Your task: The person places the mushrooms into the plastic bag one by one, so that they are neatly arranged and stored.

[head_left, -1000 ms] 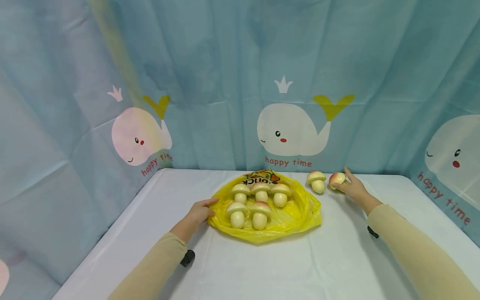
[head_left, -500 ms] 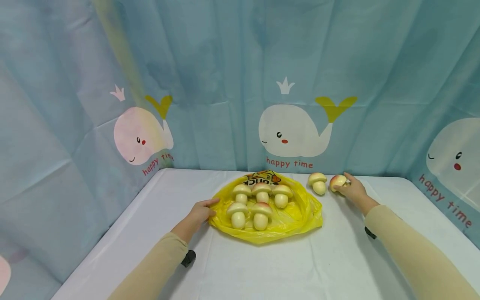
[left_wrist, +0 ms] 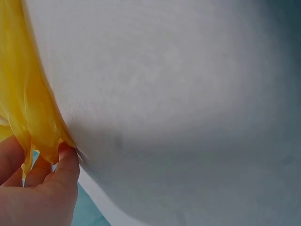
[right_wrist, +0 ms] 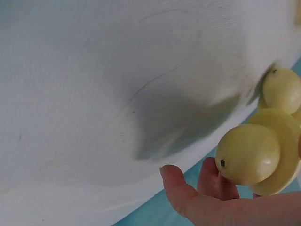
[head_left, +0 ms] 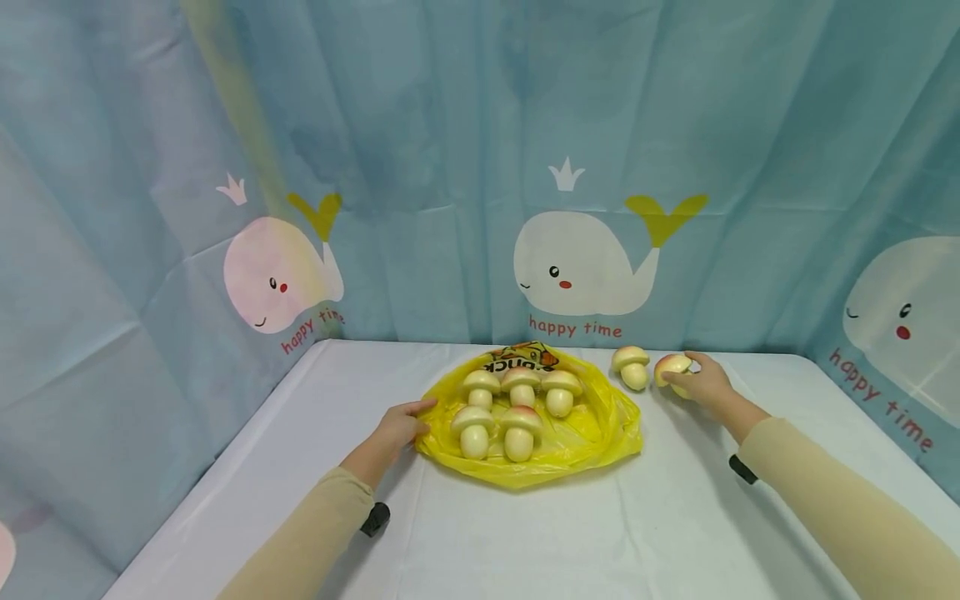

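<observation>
My left hand pinches the left edge of a yellow plastic bag; the left wrist view has its fingers curled at the thin film. Several cream toy mushrooms stand in two rows on the spread bag. At the back right, my right hand grips another toy mushroom, its cap flushed red. In the right wrist view the stem of this mushroom faces the camera, while part of its cap is cut off by the frame. One more mushroom lies tilted just left of it.
A white cloth covers the table. A blue curtain with whale prints hangs close behind the table's back edge and along both sides. Black straps with small devices sit under both wrists.
The right hand's fingers have closed round the red-capped mushroom, which has tilted and shifted slightly. The left hand and the bag have stayed in place.
</observation>
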Action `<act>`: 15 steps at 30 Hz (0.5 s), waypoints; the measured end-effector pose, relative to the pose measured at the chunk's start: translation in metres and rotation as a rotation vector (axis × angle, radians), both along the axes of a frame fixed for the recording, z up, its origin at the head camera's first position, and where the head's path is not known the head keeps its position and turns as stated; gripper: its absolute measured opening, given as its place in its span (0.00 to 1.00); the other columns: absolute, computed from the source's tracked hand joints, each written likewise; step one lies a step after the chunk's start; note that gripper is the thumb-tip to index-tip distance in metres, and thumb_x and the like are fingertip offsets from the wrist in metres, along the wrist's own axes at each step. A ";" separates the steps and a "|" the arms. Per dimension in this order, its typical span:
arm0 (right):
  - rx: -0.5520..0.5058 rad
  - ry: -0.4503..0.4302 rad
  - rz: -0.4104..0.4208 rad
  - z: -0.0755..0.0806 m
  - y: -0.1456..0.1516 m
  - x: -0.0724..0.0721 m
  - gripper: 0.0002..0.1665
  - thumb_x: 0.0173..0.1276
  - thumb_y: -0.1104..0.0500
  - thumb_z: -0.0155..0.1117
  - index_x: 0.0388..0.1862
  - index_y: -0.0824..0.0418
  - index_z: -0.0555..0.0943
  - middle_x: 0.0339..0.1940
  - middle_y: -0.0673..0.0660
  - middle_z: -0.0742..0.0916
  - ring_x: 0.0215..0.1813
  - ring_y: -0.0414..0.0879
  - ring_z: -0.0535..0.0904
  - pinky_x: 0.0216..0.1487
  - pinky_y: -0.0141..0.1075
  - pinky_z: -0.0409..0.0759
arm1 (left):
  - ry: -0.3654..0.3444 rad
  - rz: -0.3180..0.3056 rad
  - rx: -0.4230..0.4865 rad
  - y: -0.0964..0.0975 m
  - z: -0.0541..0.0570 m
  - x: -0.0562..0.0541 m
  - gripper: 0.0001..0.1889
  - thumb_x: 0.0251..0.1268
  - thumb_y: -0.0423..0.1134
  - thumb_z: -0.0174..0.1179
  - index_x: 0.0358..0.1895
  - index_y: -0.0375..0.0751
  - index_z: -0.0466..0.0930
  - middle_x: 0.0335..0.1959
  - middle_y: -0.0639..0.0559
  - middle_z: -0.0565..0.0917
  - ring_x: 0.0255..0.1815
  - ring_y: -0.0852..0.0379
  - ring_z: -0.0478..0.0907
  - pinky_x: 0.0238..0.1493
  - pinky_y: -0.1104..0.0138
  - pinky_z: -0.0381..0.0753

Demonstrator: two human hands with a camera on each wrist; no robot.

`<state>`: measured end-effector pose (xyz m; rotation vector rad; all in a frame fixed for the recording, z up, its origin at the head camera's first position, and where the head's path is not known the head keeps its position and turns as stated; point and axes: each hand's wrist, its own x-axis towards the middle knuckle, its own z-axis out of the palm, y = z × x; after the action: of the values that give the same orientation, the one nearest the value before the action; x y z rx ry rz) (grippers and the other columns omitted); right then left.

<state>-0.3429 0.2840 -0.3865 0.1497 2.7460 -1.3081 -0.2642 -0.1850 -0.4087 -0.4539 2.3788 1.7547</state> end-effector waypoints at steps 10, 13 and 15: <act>-0.112 -0.118 -0.010 0.017 0.000 0.023 0.59 0.68 0.36 0.56 0.78 0.65 0.37 0.75 0.76 0.44 0.72 0.75 0.48 0.60 0.71 0.60 | 0.009 -0.012 -0.001 -0.001 -0.002 0.000 0.27 0.65 0.22 0.49 0.68 0.37 0.71 0.73 0.33 0.59 0.72 0.39 0.58 0.67 0.52 0.64; -0.131 -0.131 -0.002 0.023 -0.001 0.031 0.60 0.67 0.34 0.56 0.79 0.64 0.37 0.76 0.76 0.45 0.71 0.75 0.49 0.60 0.70 0.62 | 0.017 -0.014 0.006 -0.001 -0.003 -0.001 0.27 0.65 0.21 0.49 0.68 0.37 0.70 0.73 0.33 0.59 0.71 0.39 0.59 0.67 0.53 0.66; -0.145 -0.135 0.008 0.028 -0.003 0.037 0.60 0.67 0.34 0.56 0.78 0.65 0.38 0.75 0.76 0.45 0.72 0.74 0.48 0.61 0.69 0.61 | 0.022 -0.016 0.010 -0.001 -0.003 -0.001 0.28 0.64 0.20 0.49 0.68 0.36 0.70 0.73 0.33 0.59 0.71 0.39 0.59 0.66 0.53 0.66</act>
<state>-0.3061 0.2807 -0.3583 0.2078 2.5288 -1.4327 -0.2650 -0.1864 -0.4113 -0.4153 2.3803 1.7735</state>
